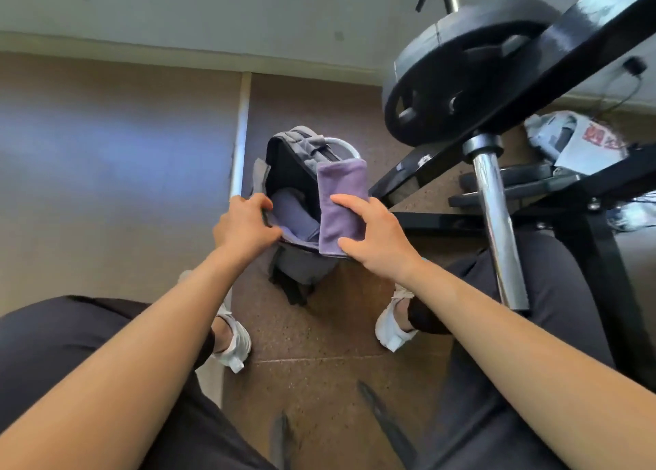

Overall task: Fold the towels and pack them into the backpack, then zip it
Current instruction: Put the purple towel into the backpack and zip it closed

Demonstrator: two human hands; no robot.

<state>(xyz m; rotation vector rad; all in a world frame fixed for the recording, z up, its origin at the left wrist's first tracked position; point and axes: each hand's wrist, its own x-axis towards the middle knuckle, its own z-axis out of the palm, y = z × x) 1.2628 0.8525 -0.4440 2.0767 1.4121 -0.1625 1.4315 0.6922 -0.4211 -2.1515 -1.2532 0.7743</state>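
A grey backpack [301, 267] stands open on the floor between my feet. A folded blue-grey towel [293, 214] lies inside it. My left hand [245, 226] grips the left rim of the opening and holds it wide. My right hand [376, 239] holds a folded purple towel [340, 200] upright at the right edge of the opening, thumb under it and fingers on top.
A barbell with a black weight plate [458, 75] and chrome bar [497, 221] juts in at the right on a black frame [426, 171]. More plates [518, 182] and a crumpled bag [571, 143] lie at the far right. My white shoes [234, 342] flank the backpack on the brown floor.
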